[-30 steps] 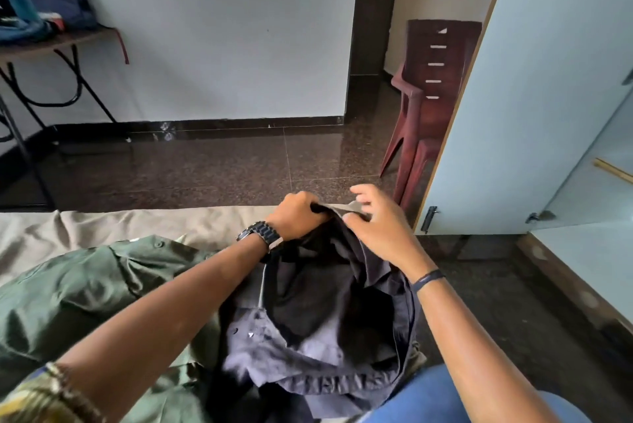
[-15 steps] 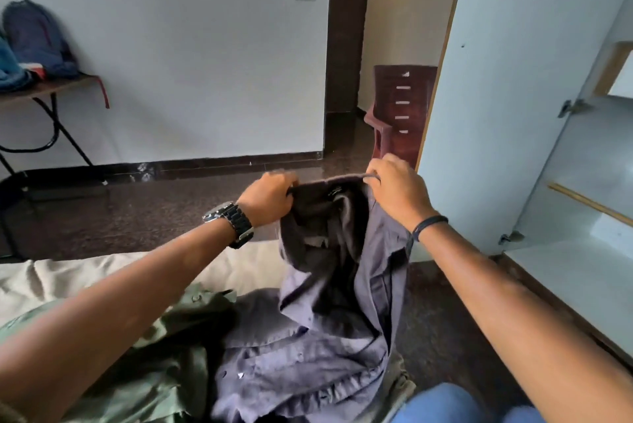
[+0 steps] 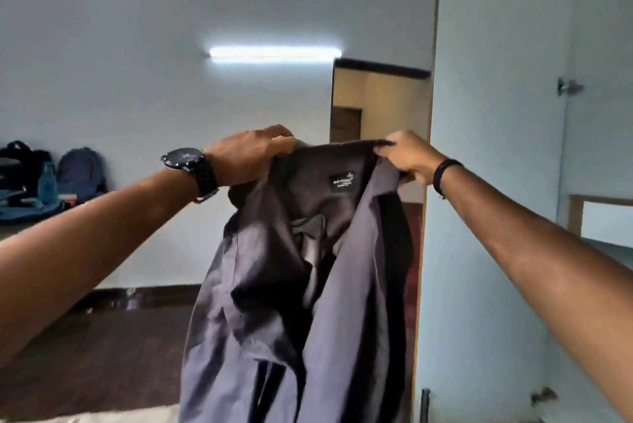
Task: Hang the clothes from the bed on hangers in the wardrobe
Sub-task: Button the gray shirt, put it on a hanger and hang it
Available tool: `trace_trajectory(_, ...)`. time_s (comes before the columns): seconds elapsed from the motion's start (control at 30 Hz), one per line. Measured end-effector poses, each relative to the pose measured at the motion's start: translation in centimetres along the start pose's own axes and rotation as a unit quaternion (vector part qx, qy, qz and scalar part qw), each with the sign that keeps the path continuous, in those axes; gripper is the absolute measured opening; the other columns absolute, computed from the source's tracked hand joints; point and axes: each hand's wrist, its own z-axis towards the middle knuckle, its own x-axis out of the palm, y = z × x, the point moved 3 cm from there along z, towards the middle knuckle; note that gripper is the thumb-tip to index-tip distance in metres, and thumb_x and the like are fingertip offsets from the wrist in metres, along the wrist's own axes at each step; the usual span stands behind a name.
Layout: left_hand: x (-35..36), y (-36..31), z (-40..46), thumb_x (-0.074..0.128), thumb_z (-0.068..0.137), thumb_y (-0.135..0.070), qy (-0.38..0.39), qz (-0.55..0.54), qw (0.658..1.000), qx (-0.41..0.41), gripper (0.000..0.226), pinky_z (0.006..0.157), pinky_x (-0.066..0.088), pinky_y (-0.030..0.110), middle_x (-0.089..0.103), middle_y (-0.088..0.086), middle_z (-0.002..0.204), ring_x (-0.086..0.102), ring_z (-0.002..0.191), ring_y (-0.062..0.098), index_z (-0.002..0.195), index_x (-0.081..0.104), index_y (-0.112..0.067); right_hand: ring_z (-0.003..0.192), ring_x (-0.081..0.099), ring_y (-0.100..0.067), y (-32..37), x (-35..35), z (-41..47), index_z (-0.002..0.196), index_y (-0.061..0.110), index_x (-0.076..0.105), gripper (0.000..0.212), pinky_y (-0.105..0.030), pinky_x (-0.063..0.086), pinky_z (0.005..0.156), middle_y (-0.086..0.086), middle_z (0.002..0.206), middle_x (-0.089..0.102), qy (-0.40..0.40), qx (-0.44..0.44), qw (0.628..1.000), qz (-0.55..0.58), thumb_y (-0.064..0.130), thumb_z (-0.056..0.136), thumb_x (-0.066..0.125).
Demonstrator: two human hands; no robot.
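Grey cloth fills the middle of the head view: a grey shirt [image 3: 291,285] hangs in the air, held up by its collar with the inside facing the camera, so that a small black label [image 3: 343,180] shows just below the collar edge. The left hand [image 3: 251,157] grips the collar's left end with curled fingers, and a black watch [image 3: 190,166] sits on that wrist. The right hand [image 3: 409,157] pinches the collar's right end, with a dark band [image 3: 445,174] round its wrist. The shirt's body falls in loose folds to the lower edge of the view. Just to the right of the shirt stands the pale wardrobe door [image 3: 496,183], open. Behind, a lit tube light [image 3: 274,53] is on the white wall, and backpacks [image 3: 80,172] lie on a table at far left.
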Motion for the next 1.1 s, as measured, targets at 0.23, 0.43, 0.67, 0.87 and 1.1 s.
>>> trace_trajectory(0.23, -9.5, 3.8, 6.7, 0.045, 0.08, 0.007, -0.086, -0.025, 0.971, -0.223, 0.028, 0.076, 0.042, 0.031, 0.064, 0.019, 0.105, 0.058, 0.099, 0.035, 0.099, 0.065, 0.001, 0.085, 0.062, -0.029, 10.8, -6.2, 1.9, 0.105, 0.005, 0.064, 0.03, -0.031, 0.052, 0.067, -0.015, 0.105, 0.066, -0.09, -0.104, 0.968, -0.211, 0.029, 0.088, 0.067)
trace_trajectory(0.43, -10.7, 2.9, 7.5, 0.053, 0.083, 0.015, 0.167, -0.253, 0.888, -0.345, 0.007, 0.052, 0.056, 0.025, 0.064, 0.016, 0.073, 0.068, 0.055, 0.018, 0.083, 0.059, 0.011, 0.087, 0.06, -0.033, 11.8, -6.7, 0.3, 0.099, 0.007, 0.057, 0.009, -0.03, 0.051, 0.064, -0.015, 0.106, 0.057, 0.029, -0.032, 0.921, -0.388, 0.015, 0.094, 0.055)
trace_trajectory(0.67, -14.7, 3.5, 7.4, 0.052, 0.087, -0.003, 0.019, -0.167, 0.905, -0.392, 0.028, 0.05, 0.042, 0.019, 0.059, 0.008, 0.063, 0.059, 0.069, 0.028, 0.06, 0.05, -0.007, 0.091, 0.056, -0.035, 11.7, -10.5, 1.3, 0.108, 0.011, 0.046, 0.022, -0.03, 0.043, 0.064, -0.02, 0.104, 0.054, -0.151, -0.107, 0.957, -0.225, -0.001, 0.09, 0.044)
trace_trajectory(0.87, -16.3, 2.2, 7.6, 0.065, 0.08, 0.003, 0.071, -0.407, 0.84, -0.352, 0.014, 0.065, 0.057, 0.026, 0.063, 0.021, 0.106, 0.069, 0.087, 0.028, 0.091, 0.056, 0.005, 0.077, 0.047, -0.017, 13.0, -10.4, 1.1, 0.08, 0.018, 0.046, 0.036, -0.016, 0.046, 0.047, -0.011, 0.094, 0.044, 0.036, -0.041, 0.988, 0.145, -0.012, 0.095, 0.034)
trace_trajectory(1.1, -17.4, 1.3, 7.5, 0.049, 0.09, 0.011, -0.031, -0.47, 0.838, -0.275, 0.014, 0.083, 0.057, 0.034, 0.064, 0.019, 0.1, 0.063, 0.103, 0.03, 0.097, 0.058, 0.003, 0.07, 0.056, -0.022, 14.9, -11.7, -1.2, 0.07, 0.007, 0.047, 0.046, -0.025, 0.055, 0.05, -0.014, 0.083, 0.049, 0.088, -0.096, 0.956, 0.264, -0.023, 0.09, 0.018)
